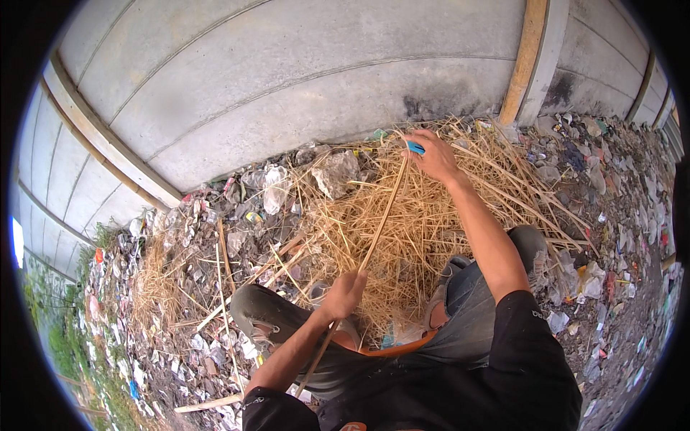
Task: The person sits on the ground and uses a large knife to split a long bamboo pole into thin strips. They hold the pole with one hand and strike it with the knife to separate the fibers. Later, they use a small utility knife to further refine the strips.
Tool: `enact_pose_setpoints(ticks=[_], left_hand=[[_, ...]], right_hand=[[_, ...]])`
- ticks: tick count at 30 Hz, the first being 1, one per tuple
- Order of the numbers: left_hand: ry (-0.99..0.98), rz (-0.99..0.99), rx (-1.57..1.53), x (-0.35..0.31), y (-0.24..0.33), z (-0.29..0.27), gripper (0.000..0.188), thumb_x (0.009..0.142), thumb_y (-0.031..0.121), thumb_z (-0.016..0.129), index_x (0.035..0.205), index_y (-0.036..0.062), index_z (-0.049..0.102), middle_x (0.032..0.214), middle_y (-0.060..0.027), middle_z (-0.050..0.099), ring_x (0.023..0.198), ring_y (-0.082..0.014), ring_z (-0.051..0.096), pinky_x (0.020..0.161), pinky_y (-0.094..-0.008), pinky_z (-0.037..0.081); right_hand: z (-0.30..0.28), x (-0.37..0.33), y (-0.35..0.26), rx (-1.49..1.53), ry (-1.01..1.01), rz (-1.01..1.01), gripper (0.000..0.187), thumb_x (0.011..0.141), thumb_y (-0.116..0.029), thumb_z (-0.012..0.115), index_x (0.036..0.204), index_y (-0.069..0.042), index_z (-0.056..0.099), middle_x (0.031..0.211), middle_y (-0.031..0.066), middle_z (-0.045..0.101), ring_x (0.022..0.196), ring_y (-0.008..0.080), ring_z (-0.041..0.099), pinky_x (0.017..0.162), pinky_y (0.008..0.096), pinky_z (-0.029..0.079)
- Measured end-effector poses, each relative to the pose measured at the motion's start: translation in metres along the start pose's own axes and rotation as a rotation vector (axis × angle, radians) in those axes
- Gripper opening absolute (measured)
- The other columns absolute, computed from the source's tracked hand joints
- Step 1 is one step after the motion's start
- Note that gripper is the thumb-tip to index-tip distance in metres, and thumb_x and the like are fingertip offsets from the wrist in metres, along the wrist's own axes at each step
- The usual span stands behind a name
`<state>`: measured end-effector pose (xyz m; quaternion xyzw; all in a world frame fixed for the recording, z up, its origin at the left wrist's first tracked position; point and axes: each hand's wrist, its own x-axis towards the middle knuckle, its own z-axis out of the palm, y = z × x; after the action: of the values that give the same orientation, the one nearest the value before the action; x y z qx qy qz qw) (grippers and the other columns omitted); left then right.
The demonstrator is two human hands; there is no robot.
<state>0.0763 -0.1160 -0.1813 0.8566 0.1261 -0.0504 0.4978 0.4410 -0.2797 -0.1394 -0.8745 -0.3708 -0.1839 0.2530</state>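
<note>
My left hand [343, 294] is closed round a long, thin bamboo strip [386, 215], near my left knee. The strip slants up and away from me, and its lower end passes below that hand towards my lap. At its far end, my right hand [433, 155] is closed on a small blue tool [415, 147], with the strip against it. Only part of the blue tool shows, and its blade, if any, is hidden. Beneath both hands spreads a heap of pale bamboo shavings [410, 230], reaching between my bent legs.
A grey concrete panel wall [323, 79] stands behind the heap, with a bamboo pole [523, 61] against it. Longer bamboo strips [535, 190] lie on the heap's right. Split pieces [224, 251] lie at the left. Plastic litter [600, 266] covers the surrounding ground.
</note>
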Motion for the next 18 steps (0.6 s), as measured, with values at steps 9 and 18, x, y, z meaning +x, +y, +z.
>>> enact_pose_setpoints(ticks=[9,18], left_hand=[[-0.001,0.028,0.096,-0.005,0.021,-0.002,0.048,0.105,0.036,0.041,0.088,-0.0074,0.053,0.072,-0.0326,0.057,0.074,-0.0498,0.058,0.068,-0.0515,0.043],[-0.018,0.158,0.180,-0.006,0.018,0.002,0.038,0.104,0.025,0.041,0.090,-0.0077,0.052,0.073,-0.0315,0.055,0.074,-0.0512,0.057,0.068,-0.0537,0.043]], right_hand=[[0.003,-0.007,0.009,-0.004,-0.003,0.055,0.029,0.086,-0.014,0.072,0.115,-0.010,0.072,0.116,0.0077,0.070,0.093,0.0245,0.070,0.080,0.0339,0.058],[0.000,0.000,0.009,-0.010,-0.020,0.093,0.015,0.091,-0.014,0.065,0.100,-0.004,0.070,0.090,0.0134,0.069,0.078,0.0269,0.068,0.067,0.0405,0.053]])
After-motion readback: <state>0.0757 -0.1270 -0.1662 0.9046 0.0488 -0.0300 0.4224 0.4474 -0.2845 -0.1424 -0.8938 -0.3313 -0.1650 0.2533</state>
